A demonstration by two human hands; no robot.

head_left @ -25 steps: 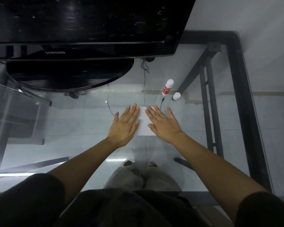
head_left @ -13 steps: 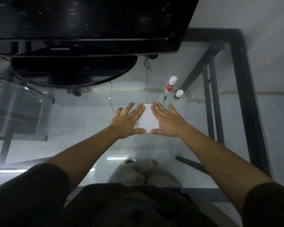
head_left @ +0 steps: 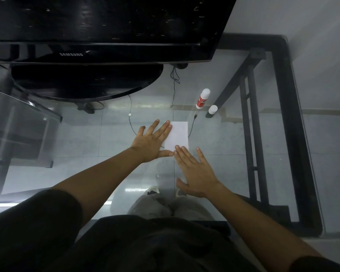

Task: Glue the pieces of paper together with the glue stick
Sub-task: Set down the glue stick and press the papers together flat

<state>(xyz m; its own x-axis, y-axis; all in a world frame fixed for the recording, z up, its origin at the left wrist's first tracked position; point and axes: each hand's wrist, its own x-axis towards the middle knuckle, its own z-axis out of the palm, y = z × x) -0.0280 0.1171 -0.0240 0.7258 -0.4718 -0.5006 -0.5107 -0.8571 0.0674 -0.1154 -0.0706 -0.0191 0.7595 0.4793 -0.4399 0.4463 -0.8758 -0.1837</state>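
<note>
Paper [head_left: 177,135]: white rectangle, flat on the glass table [head_left: 234,146], near its middle. Long axis runs away from the person toward the monitor, tilted very slightly. Whether it is one sheet or two stacked cannot be told.

Left hand [head_left: 152,141]: palm down, fingers spread and straight, gripping nothing. Fingertips overlap the paper's left edge; thumb lies along the near left corner.

Right hand [head_left: 195,171]: flat, fingers extended and slightly fanned, gripping nothing. It sits nearer the person than the left hand; only the fingertips reach the paper's near edge. Thumb points left, clear of the sheet.

Glue stick [head_left: 203,98]: beyond the paper, to its right, well apart from both hands. White body with red label, appears to stand leaning in this view. Long axis points toward the monitor. Its white cap [head_left: 212,109] stands separately, just beside it on the right.

Surroundings: black monitor [head_left: 98,26] with an oval stand [head_left: 86,81] fills the far side. A thin cable [head_left: 131,122] curves under the glass near the paper's far left. Black table frame [head_left: 289,118] runs along the right. Nothing lies between the hands and the glue stick.
</note>
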